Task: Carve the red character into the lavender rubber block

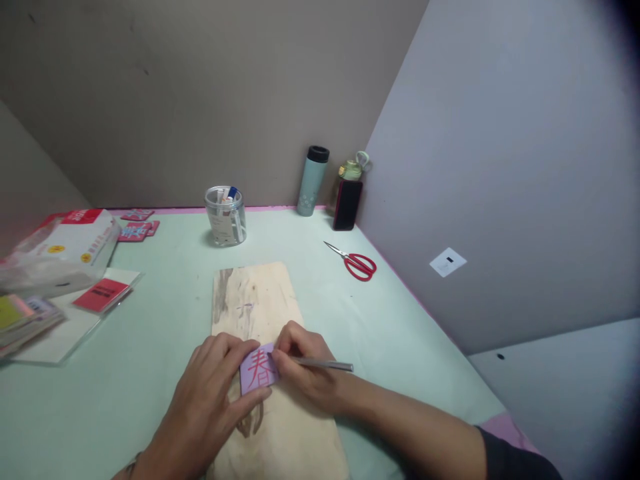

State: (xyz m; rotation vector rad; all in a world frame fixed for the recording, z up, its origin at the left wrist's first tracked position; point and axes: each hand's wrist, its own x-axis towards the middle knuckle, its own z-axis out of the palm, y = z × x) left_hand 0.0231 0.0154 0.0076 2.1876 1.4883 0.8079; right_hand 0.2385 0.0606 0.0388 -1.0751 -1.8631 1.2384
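Note:
A small purple square [247, 381] with a red Chinese character on it lies on a wooden board [267, 287]. My left hand [213, 383] grips the square from the left, its fingers along the top edge and its thumb at the bottom edge. Pinched in my right hand [305, 373] is a slim silver pen-shaped tool [330, 364], tilted with its back end to the right. Its tip is hidden by my fingers, at the square's right side, so I cannot tell whether it is a pen or a craft knife.
Red-handled scissors [359, 265] lie right of the board. Behind stand a clear jar [226, 217] of pens, a blue tumbler [313, 180], and a phone [347, 205] leaning on a green bottle [351, 170]. A plastic bag [75, 247], red-and-blue squares [134, 231] and papers [50, 333] lie left.

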